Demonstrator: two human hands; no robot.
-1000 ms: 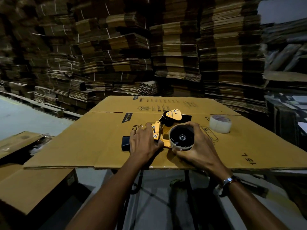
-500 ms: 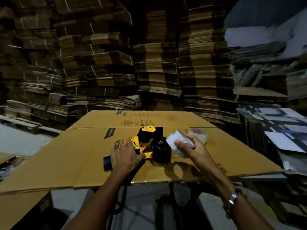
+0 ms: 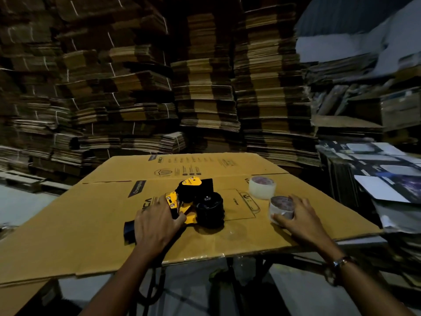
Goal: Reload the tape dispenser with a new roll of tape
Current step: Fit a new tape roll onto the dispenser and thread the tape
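Note:
A yellow and black tape dispenser lies on its side on a flattened cardboard sheet; its black hub is bare. My left hand presses down on the dispenser's handle end. My right hand rests at the right on the used tape core, which sits flat on the cardboard with my fingers around it. A full clear tape roll stands just behind that core, untouched.
Tall stacks of flattened cartons wall off the back. Printed sheets are piled to the right, close to the cardboard's edge. The cardboard lies on a stand; the floor shows at left and below.
My right hand pulled the used core off the dispenser's hub, carried it to the right and set it down on the cardboard near the full roll. The left hand stayed on the dispenser.

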